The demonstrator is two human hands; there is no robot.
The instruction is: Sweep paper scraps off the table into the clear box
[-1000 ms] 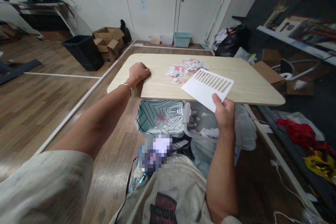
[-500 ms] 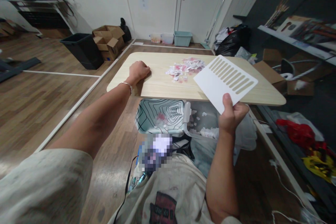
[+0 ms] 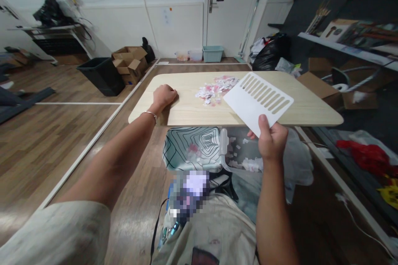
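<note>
My right hand (image 3: pixel 273 140) grips a white slotted plastic sheet (image 3: pixel 244 105) by its lower corner, thumb on top. It is held tilted over the front of the light wooden tabletop (image 3: pixel 186 114). Just beyond the sheet's left edge lies a loose pile of white and pink paper scraps (image 3: pixel 214 90). My left hand (image 3: pixel 164 96) rests on the left part of the tabletop as a closed fist, with nothing visible in it. Its fingertips are tucked out of sight.
Below the table's front edge are a patterned tray (image 3: pixel 178 147) with a few scraps and a clear plastic box (image 3: pixel 236 159) holding white scraps. A black bin (image 3: pixel 101 76) and cardboard boxes (image 3: pixel 129 64) stand at left. A black bag (image 3: pixel 270 54) lies at back right.
My right hand and the slotted sheet have shifted slightly left, toward the scraps. My left fist stays in place on the table. The camera view has tipped up a little.
</note>
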